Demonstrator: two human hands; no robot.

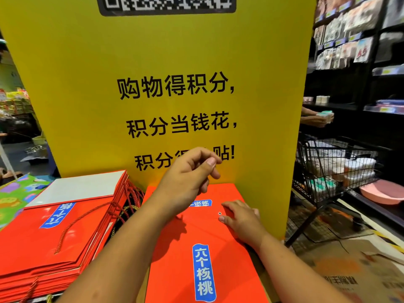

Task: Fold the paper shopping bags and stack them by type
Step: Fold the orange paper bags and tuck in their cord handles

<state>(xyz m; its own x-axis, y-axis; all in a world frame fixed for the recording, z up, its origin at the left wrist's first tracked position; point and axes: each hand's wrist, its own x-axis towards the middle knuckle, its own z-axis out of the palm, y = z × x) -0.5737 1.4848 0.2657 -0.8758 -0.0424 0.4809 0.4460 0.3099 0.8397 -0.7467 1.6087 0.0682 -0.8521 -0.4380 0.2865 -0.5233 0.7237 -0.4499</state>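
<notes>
— How many bags did you have on the feed?

— One red paper bag (175,265) lay flat right in front of me, against the foot of a yellow sign (109,106). One stack (43,243) of like red bags sat just to its left; I couldn't count the layers.

— How did the front bag look?

— It was creased flat and carried two blue labels (204,273) with white characters. One metal eyelet (220,213) showed near the far right. Red cord handles (72,224) trailed over the stack.

— And the hands?

— Two were in view. My right hand (242,219) rested palm down on the bag, its fingers straight and pressing beside the eyelet. My left hand (185,182) was raised above the bag's far edge with its fingers curled in and the thumb against them. I saw nothing in it.

— Anything else?

— One wire cart (332,171) stood to the right.
</notes>
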